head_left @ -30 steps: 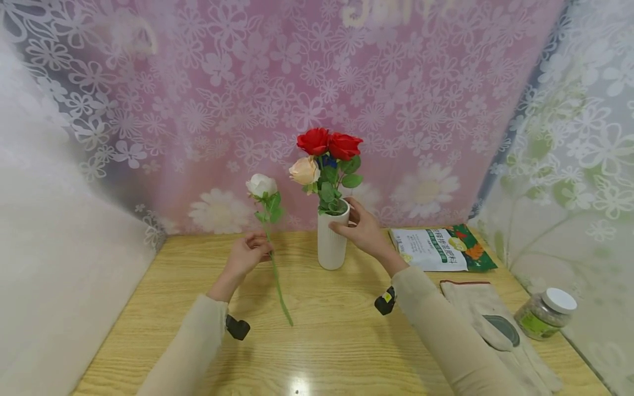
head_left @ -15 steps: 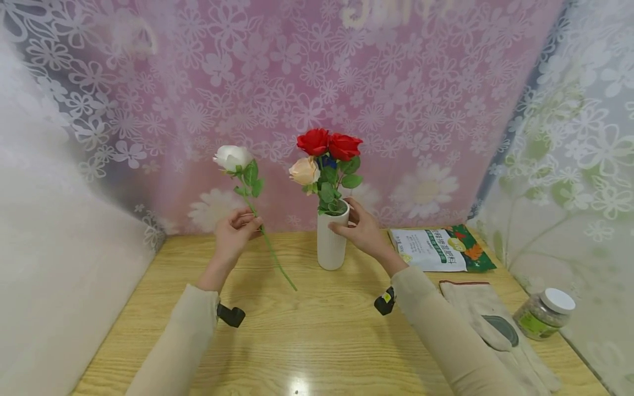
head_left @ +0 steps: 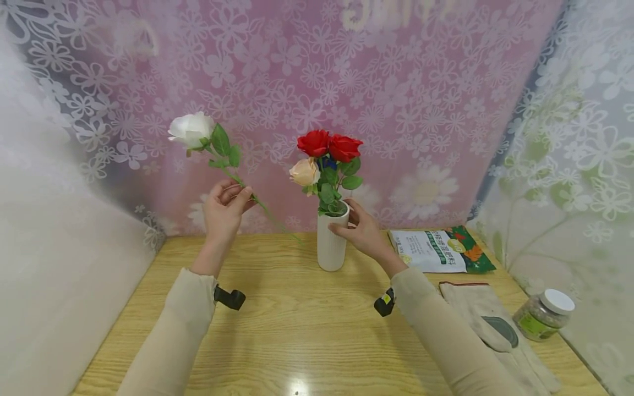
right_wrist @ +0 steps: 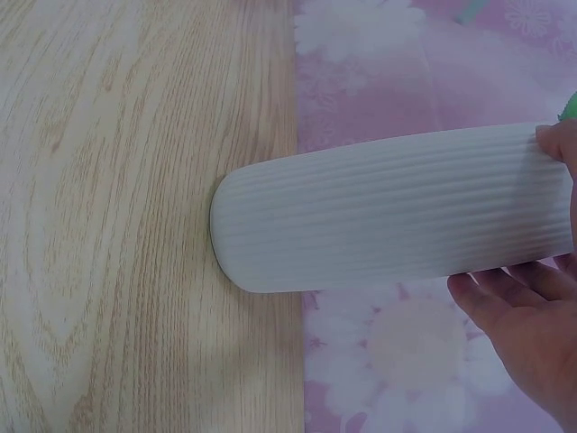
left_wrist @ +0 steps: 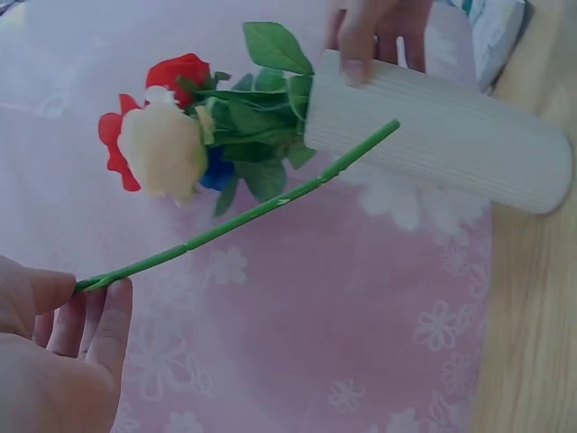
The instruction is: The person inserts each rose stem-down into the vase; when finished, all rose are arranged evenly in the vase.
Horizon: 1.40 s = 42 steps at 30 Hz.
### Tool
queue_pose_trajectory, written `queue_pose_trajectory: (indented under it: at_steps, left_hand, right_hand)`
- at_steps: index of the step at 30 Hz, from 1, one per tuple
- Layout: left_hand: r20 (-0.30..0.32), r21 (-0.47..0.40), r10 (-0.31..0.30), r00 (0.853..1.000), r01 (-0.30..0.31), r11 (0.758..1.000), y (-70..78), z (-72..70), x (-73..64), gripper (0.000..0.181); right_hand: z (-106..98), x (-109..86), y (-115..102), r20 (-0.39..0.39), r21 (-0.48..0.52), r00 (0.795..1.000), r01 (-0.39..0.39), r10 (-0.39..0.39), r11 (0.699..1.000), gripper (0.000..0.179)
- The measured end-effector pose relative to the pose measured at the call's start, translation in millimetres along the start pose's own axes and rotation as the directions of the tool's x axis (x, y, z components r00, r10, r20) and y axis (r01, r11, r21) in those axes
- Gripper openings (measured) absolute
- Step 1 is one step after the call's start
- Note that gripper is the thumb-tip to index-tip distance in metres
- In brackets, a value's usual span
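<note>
My left hand [head_left: 224, 212] pinches the green stem of a white artificial rose [head_left: 192, 131], raised above the table left of the vase. The bloom tilts up to the left, and the stem's bare lower end [left_wrist: 334, 169] slants down toward the vase. A ribbed white vase [head_left: 331, 245] stands upright near the table's back edge. My right hand [head_left: 364, 228] grips it near the rim, thumb in front and fingers around the far side. Inside it are two red roses [head_left: 329, 144], a peach rose [head_left: 305, 171] and a mostly hidden blue flower [head_left: 329, 161].
A white and green printed bag [head_left: 441, 250] lies at the back right of the wooden table [head_left: 297, 324]. Nearer are beige gloves [head_left: 475, 308] and a clear jar with a white lid [head_left: 545, 314]. A pink floral curtain [head_left: 257, 71] hangs behind.
My left hand has lifted the white rose up and to the left, and its stem has tilted further from upright. The right hand and vase have stayed in place.
</note>
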<state>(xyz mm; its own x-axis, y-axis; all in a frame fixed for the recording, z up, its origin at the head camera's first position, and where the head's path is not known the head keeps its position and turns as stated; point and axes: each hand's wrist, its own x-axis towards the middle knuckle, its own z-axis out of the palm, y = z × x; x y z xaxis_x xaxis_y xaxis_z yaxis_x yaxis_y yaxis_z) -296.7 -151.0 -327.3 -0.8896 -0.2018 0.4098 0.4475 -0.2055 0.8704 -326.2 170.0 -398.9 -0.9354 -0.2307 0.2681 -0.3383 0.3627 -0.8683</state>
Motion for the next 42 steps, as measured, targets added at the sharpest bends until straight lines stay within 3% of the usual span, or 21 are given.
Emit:
queue_pose_trajectory:
  at_steps: [4, 9, 17, 22, 29, 34, 42]
  left_hand:
    - [-0.039, -0.088, 0.053, 0.998, -0.056, 0.995, 7.8, 5.1, 4.7, 0.016]
    - [-0.088, -0.171, 0.072, 0.994, -0.086, 0.981, 13.1, 11.1, 7.4, 0.015]
    - [-0.151, -0.233, 0.046, 0.987, -0.081, 0.969, 18.9, 17.8, 12.3, 0.017]
    - [-0.171, -0.234, 0.066, 0.983, -0.106, 0.966, 19.4, 28.1, 14.5, 0.017]
    - [-0.160, -0.226, 0.079, 0.984, -0.114, 0.967, 12.5, 45.2, 12.2, 0.023]
    - [-0.127, -0.169, 0.099, 0.987, -0.120, 0.978, 7.3, 56.4, 8.5, 0.023]
    - [-0.080, -0.130, 0.067, 0.995, -0.077, 0.989, -4.7, 71.3, 5.2, 0.022]
  right_hand:
    - [0.2, -0.5, -0.5, -0.003, -0.001, 1.000, 0.003, -0.003, 1.000, 0.077]
    - [0.1, -0.2, -0.3, -0.002, -0.002, 1.000, 0.001, -0.001, 1.000, 0.076]
    - [-0.3, -1.0, -1.8, 0.008, -0.018, 1.000, -0.007, 0.007, 1.000, 0.076]
    - [-0.5, -0.6, -0.6, 0.007, -0.009, 1.000, -0.009, 0.009, 1.000, 0.079]
    - [-0.3, -0.5, 0.2, -0.001, -0.014, 1.000, -0.014, 0.014, 1.000, 0.078]
    - [-0.3, -0.2, -0.5, 0.002, -0.020, 1.000, -0.010, 0.010, 1.000, 0.077]
    - [0.6, -1.2, 0.0, 0.005, -0.010, 1.000, -0.004, 0.004, 1.000, 0.082]
